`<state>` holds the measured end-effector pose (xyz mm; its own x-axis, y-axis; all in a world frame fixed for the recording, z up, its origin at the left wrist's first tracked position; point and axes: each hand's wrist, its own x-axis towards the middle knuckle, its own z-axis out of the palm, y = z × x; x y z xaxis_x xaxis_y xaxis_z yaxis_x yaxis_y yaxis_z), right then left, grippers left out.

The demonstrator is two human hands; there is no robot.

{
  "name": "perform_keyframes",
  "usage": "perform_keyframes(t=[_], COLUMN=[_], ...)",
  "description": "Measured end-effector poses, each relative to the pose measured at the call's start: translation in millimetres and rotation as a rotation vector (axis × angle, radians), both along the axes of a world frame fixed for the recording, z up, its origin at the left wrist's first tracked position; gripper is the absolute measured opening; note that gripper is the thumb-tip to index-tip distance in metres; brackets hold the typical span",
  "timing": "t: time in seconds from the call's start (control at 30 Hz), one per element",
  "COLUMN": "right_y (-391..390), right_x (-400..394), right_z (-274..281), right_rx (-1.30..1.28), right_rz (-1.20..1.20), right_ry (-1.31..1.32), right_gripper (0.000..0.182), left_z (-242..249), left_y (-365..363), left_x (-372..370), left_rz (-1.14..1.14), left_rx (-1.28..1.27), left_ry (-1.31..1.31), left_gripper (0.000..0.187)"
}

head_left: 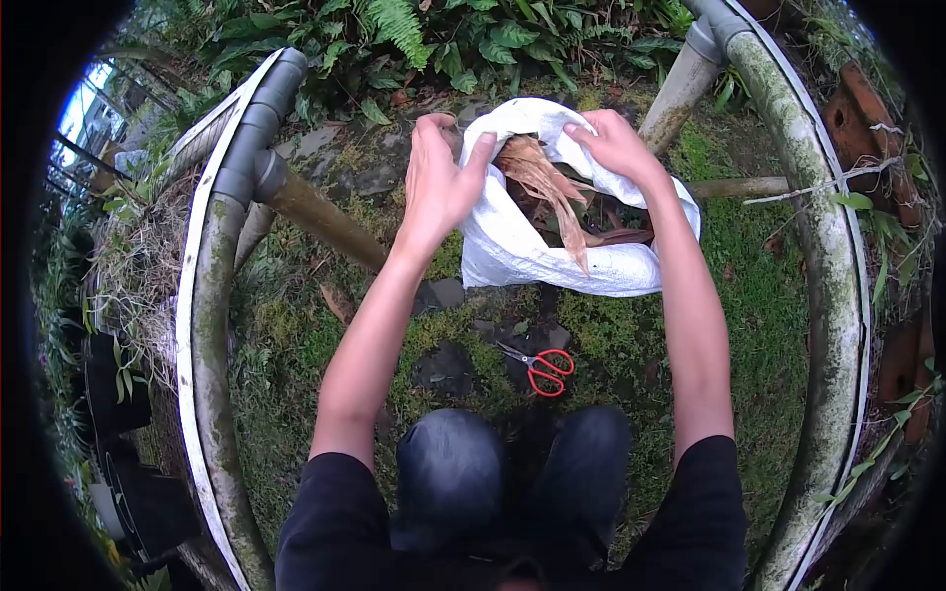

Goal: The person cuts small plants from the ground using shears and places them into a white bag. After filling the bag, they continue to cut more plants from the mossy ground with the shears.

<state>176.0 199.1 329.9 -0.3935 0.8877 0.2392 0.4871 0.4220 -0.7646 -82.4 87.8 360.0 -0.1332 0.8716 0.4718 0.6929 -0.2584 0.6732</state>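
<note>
A white woven sack stands on the mossy ground with its mouth open. Brown dry leaves lie inside it, one hanging over the near side of the rim. My left hand is at the sack's left edge, the thumb on the outside of the rim and the fingers pointing up. On the far right part of the rim, my right hand grips the white fabric between thumb and fingers. Scissors with red handles lie on the ground between the sack and my knees.
Mossy pipes curve along the right side, and a grey pipe frame runs down the left. Ferns and leafy plants grow at the back. Black pots sit at the lower left.
</note>
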Motion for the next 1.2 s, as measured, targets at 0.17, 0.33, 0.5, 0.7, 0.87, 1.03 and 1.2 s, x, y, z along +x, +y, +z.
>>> perform_keyframes(t=[0.17,0.33,0.5,0.7,0.87,1.03,1.2], right_y=[5,10,-26,-65,-41,-22,-52], right_x=[18,46,59,102,133,120,107], right_z=[15,24,20,-3,-48,-106,-74], right_rx=[-0.45,-0.497,0.245,-0.181,-0.848,-0.793,-0.31], right_rz=[-0.053,0.044,-0.359,-0.426,-0.258,-0.363,-0.52], right_ry=[0.102,0.092,-0.247,-0.177,1.162,1.331,0.93], right_gripper=[0.037,0.042,0.062,0.055,0.04,0.04,0.054], left_z=[-16,-35,-44,-66,-72,-73,-13], left_y=[-51,-27,9,45,69,81,-4], left_x=[2,-11,-19,-57,-79,-69,-34], left_rz=[-0.021,-0.165,-0.191,-0.229,-0.318,-0.243,-0.054], left_rx=[-0.236,-0.387,-0.486,-0.55,-0.677,-0.573,0.092], left_ry=[0.187,-0.05,-0.742,-1.122,-1.496,-1.272,-0.236], left_gripper=[0.047,0.025,0.017,0.014,0.036,0.037,0.046])
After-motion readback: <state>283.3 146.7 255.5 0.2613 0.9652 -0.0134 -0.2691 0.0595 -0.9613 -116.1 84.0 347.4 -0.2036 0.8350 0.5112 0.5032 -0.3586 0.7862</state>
